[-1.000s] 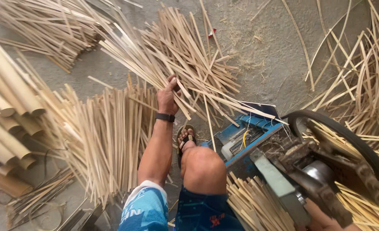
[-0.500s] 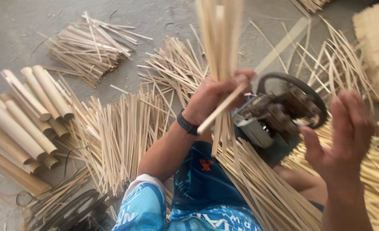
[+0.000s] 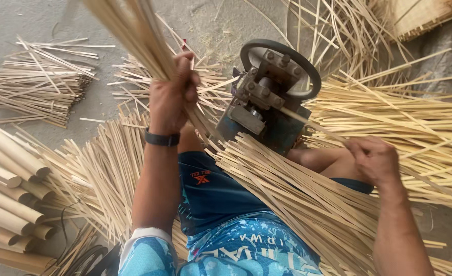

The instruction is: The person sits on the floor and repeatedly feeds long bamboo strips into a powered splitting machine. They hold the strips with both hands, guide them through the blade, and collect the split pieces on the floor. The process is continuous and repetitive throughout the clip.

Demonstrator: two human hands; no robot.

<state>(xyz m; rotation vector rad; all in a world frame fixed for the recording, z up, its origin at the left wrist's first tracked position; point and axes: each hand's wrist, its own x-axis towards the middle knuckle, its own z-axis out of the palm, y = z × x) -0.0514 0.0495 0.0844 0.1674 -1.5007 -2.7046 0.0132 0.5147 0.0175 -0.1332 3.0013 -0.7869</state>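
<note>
The left hand (image 3: 172,99) grips a raised bundle of strips (image 3: 134,36) yet unfed, the right hand (image 3: 374,158) pinches one strip (image 3: 313,125) at the machine (image 3: 272,97), piles waiting around.

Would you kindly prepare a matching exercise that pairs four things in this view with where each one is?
Things:
1. left hand
2. right hand
3. thick pale bamboo tubes
4. blue-grey metal machine with a round guard

Places:
A. stacked at the left edge
B. on the floor, top centre, in front of the knees
C. raised, gripping a bundle of thin pale bamboo strips
D. low at right, pinching a single thin strip that leads from the machine

Pairs: 1-C, 2-D, 3-A, 4-B
</note>
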